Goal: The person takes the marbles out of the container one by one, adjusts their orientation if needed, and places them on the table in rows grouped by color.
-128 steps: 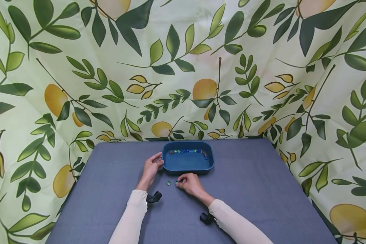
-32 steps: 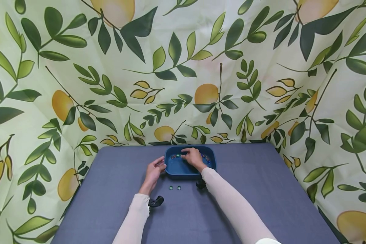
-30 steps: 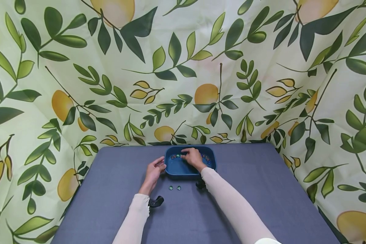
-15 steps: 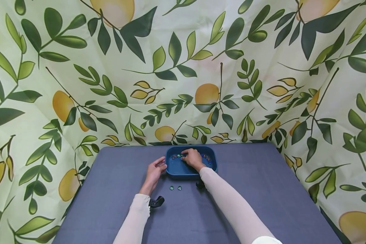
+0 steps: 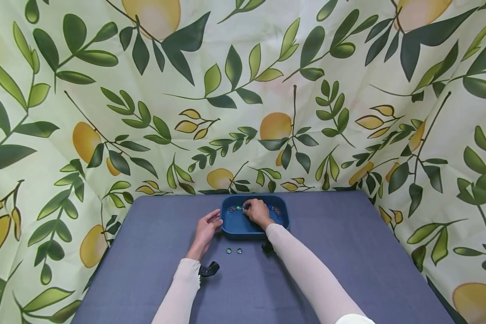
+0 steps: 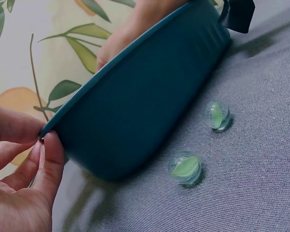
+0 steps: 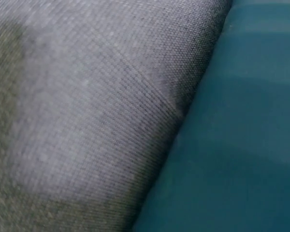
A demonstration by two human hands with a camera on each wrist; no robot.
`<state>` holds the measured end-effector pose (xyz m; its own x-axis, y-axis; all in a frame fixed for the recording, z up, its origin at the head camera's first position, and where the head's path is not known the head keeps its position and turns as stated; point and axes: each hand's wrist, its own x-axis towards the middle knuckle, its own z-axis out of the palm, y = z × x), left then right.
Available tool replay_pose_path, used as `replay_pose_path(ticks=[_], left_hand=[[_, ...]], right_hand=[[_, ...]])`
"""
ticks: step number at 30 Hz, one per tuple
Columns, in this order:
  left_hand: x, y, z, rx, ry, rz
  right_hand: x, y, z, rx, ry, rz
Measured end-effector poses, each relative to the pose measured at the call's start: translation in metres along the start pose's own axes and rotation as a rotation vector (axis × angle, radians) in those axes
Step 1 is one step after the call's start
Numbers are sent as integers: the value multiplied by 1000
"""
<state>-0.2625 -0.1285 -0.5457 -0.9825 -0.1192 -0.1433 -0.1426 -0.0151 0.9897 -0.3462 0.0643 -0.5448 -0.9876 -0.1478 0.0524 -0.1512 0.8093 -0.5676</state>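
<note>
Notably, the left-wrist view resolves green-cored clear marbles (image 6: 185,167) on the ribbed tabletop (image 6: 251,179), beside the smooth tray (image 6: 130,106) that the left hand (image 6: 21,193) pinches; only the head view shows marbles inside, by the right hand (image 5: 258,212), its grip indeterminable.

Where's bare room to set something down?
Bare cloth lies right of the blue tray and left of the left hand. Crowded: the tray's far side, with marbles and the right hand; two green marbles sit before the tray.
</note>
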Motion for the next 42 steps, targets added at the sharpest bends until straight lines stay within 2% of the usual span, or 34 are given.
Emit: replay_pose_path(ticks=[8,17,25,35,42], left_hand=[[-2,2,2,-10,4,7],[-2,2,0,-14,9,3],[-4,2,1,-27,-21,14],[-3,-1,2,-21,-1,16],[-1,0,1,-25,4,0]], right_hand=[[-2,2,-5,27,58,-45],[-11,-2,-20,141,89,-63],[-24,-6,-37,264,167,-115],[-52,-13,-55,341,204,-158],[-76,-15,-61,418,188,-168]])
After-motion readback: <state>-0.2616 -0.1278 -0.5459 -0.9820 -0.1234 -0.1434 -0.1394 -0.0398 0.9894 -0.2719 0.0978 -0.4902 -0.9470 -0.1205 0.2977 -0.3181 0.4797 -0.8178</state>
